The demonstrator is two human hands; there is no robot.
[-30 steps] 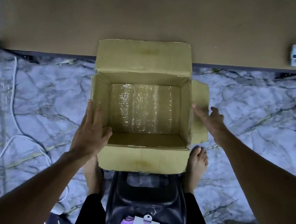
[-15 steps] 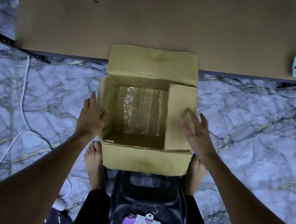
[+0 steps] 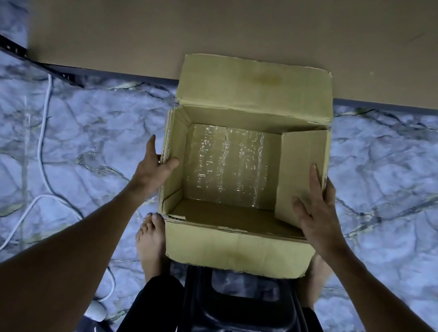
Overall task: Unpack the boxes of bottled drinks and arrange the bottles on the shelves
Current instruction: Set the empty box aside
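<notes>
The left hand (image 3: 155,171) pinches the left wall of the yellow-brown cardboard box (image 3: 236,251), thumb inside and fingers outside, likely to hold it steady. The right hand (image 3: 316,206) lies flat, fingers straight, pressing the right side flap (image 3: 297,168) inward. There is one box, on the floor by the wide brown shelf board (image 3: 226,31). It holds no bottles, though the bottom is dim.

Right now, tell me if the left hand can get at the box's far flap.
Probably yes: the left hand pinches the left edge of the box, and the far flap stands open just beyond it, nothing lying between.
</notes>
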